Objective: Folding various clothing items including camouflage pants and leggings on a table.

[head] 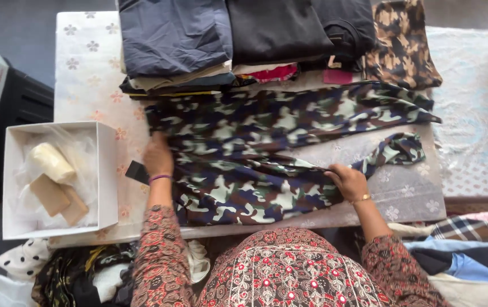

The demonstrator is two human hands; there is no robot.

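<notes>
A pair of camouflage trousers (267, 142) in green, navy and white lies spread across the table (85, 74), legs pointing right. My left hand (157, 158) rests flat on the waist end at the left, a purple band at the wrist. My right hand (347, 181) pinches the lower leg's cloth near its middle, a gold bracelet on the wrist. The lower leg's cuff (397, 149) curls up at the right.
Stacks of folded clothes (176, 40) in blue, black and brown camouflage line the table's far edge. A white box (104, 170) with wrapped blocks stands at the left. A small black object (136, 171) lies beside my left hand. More garments (466, 250) lie heaped lower right and lower left.
</notes>
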